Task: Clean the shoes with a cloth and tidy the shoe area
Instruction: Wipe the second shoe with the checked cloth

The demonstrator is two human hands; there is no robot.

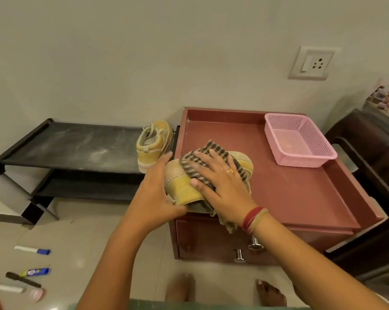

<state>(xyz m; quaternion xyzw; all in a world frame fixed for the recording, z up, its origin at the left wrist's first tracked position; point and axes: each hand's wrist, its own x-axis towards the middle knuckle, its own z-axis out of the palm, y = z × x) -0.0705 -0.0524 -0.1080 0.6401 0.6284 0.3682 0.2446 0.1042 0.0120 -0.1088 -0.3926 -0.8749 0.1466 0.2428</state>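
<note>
"Two shoes in view. Which one have you got?"
"It's the yellow shoe [182, 186], lying on the red-brown cabinet top [301, 198] near its front left corner. My left hand [157, 191] grips the shoe's left side, thumb over and fingers curled under."
"Right hand?"
"My right hand [216, 182] is flat with fingers spread, pressing the striped cloth [211, 157] onto the shoe. One cloth end hangs over the cabinet's front edge."
"Other shoe?"
"The second shoe [153, 144] is at eleven o'clock from mine, upright at the right end of the black shoe rack [77, 148]."
"Rest?"
"There's a pink basket [301, 139] at two o'clock on the same top, apart from the shoe. Some markers [32, 250] are on the floor at eight o'clock."
</note>
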